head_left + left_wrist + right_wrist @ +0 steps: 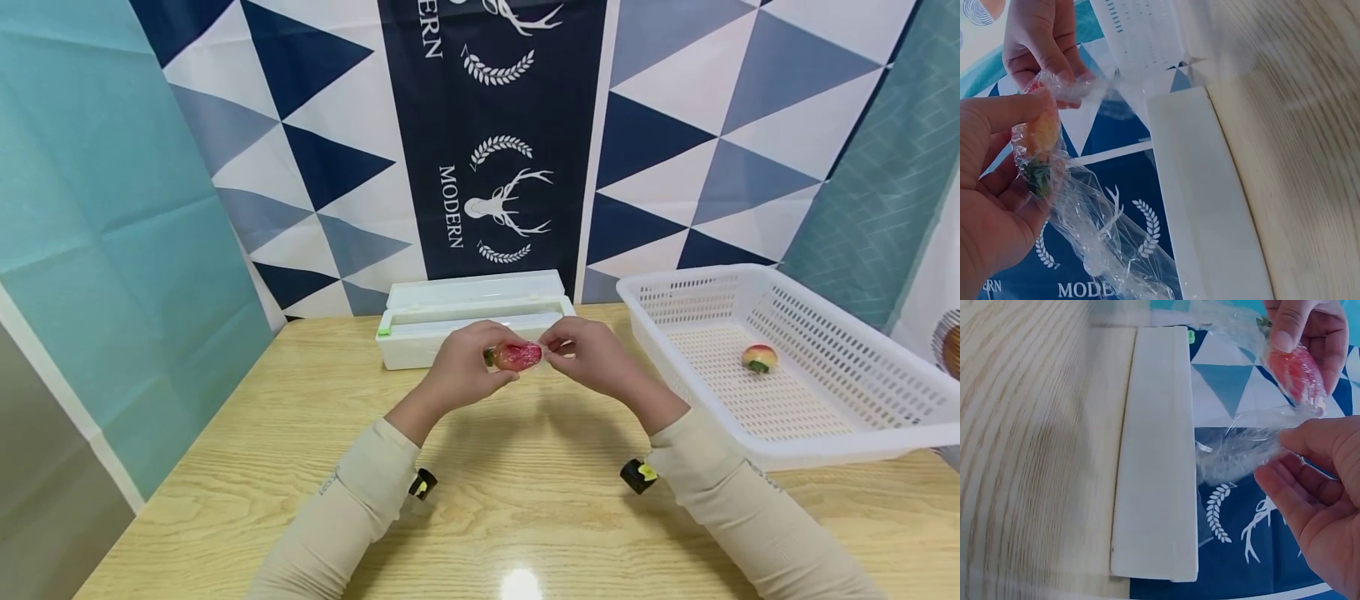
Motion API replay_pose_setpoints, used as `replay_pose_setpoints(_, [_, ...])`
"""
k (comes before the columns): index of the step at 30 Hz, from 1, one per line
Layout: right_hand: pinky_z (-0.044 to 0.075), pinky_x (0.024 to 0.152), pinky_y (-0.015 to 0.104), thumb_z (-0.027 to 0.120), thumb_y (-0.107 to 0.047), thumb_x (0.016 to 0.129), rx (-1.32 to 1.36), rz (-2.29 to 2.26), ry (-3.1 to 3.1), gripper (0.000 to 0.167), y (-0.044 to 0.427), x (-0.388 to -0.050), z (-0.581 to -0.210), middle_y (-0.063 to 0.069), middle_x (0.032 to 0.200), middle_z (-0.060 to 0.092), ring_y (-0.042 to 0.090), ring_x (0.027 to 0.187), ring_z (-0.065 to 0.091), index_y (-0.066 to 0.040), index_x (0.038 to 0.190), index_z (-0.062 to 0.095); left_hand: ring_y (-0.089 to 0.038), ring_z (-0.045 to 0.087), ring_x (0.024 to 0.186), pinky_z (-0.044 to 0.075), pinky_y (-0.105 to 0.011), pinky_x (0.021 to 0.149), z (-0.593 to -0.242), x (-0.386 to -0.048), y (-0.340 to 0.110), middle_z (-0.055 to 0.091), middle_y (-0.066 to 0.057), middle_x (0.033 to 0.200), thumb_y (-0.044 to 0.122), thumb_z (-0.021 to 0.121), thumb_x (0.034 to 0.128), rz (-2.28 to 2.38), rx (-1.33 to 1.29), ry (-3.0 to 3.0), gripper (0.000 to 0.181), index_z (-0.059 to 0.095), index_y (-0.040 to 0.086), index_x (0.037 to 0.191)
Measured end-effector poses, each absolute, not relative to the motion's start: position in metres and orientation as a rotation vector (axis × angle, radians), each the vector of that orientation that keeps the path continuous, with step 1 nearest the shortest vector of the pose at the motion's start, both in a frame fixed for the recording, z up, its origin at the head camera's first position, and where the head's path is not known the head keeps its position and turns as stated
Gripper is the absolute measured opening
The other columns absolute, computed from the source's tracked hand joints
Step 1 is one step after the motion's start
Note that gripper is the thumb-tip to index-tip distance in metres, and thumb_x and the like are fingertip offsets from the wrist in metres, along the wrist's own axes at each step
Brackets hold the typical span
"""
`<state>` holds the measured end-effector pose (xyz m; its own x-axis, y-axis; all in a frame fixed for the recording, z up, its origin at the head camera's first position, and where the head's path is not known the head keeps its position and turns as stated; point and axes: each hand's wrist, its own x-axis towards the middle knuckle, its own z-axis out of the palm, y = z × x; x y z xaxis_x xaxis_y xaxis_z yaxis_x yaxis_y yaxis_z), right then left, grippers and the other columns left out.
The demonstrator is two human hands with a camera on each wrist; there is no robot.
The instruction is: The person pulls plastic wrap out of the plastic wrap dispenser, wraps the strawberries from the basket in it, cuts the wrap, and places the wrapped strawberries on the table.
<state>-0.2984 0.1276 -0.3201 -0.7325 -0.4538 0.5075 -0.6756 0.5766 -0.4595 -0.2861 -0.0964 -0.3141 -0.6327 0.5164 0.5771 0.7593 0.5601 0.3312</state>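
Observation:
Above the table, my left hand (463, 367) grips a red-and-yellow fruit (519, 356) with green leaves at one end. Clear plastic film (1094, 231) covers the fruit, and loose film trails away from it in both wrist views. On the fruit's red end, my right hand (588, 354) pinches the film between thumb and fingers, close beside the left hand. Behind both hands stands a white cling film dispenser box (408, 350), its lid raised and a green piece at its left end.
A white perforated basket (697, 417) stands on the right of the wooden table (480, 533), with another red-and-yellow fruit (761, 358) inside. Patterned cloth (495, 125) hangs behind the table. Part of a brown round object (951, 350) shows at the right edge.

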Motion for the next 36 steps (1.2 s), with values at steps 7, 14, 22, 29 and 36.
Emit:
replay_pose_setpoints(7, [0.058, 0.076, 0.035, 0.07, 0.006, 0.083, 0.875, 1.052, -2.441, 0.012, 0.125, -0.298, -0.32, 0.008, 0.093, 0.068, 0.022, 0.085, 0.066, -0.001, 0.093, 0.073, -0.012, 0.061, 0.1, 0.051, -0.02, 0.08, -0.315, -0.285, -0.091, 0.068, -0.001, 0.108, 0.007, 0.087, 0.0715, -0.994, -1.026, -2.311, 0.038, 0.074, 0.01, 0.106])
replay_pose_setpoints(14, [0.059, 0.07, 0.035, 0.064, 0.0, 0.091, 0.733, 1.505, -2.501, 0.023, 0.123, -0.295, -0.32, 0.016, 0.103, 0.069, 0.024, 0.08, 0.069, 0.003, 0.114, 0.066, -0.011, 0.059, 0.095, 0.054, -0.024, 0.072, -0.312, -0.282, -0.089, 0.067, 0.001, 0.112, 0.008, 0.085, 0.075, -1.284, -0.965, -2.301, 0.038, 0.073, 0.012, 0.111])
replay_pose_setpoints(22, [0.053, 0.089, 0.032, 0.053, 0.001, 0.098, 0.872, 2.231, -2.239, 0.038, 0.125, -0.29, -0.32, 0.013, 0.118, 0.064, 0.018, 0.1, 0.067, 0.016, 0.131, 0.048, -0.011, 0.059, 0.099, 0.054, -0.026, 0.075, -0.306, -0.279, -0.086, 0.067, 0.002, 0.114, 0.008, 0.085, 0.0753, -1.404, -1.004, -2.217, 0.039, 0.073, 0.01, 0.112])
replay_pose_setpoints(29, [0.05, 0.092, 0.031, 0.025, 0.003, 0.1, 0.967, 2.748, -1.774, 0.044, 0.123, -0.285, -0.323, 0.009, 0.118, 0.065, 0.019, 0.105, 0.066, 0.0, 0.117, 0.065, -0.011, 0.058, 0.11, 0.049, -0.022, 0.091, -0.303, -0.277, -0.082, 0.067, -0.001, 0.115, 0.003, 0.085, 0.0734, -1.228, -1.055, -2.203, 0.04, 0.073, 0.01, 0.111])
replay_pose_setpoints(36, [0.051, 0.092, 0.03, 0.046, -0.003, 0.1, 1.021, 2.718, -1.742, 0.023, 0.12, -0.283, -0.325, 0.009, 0.113, 0.066, 0.017, 0.102, 0.066, -0.005, 0.112, 0.066, -0.011, 0.06, 0.109, 0.045, -0.02, 0.096, -0.298, -0.275, -0.083, 0.068, -0.003, 0.113, 0.002, 0.085, 0.0727, -1.065, -1.114, -2.2, 0.04, 0.073, 0.008, 0.11])
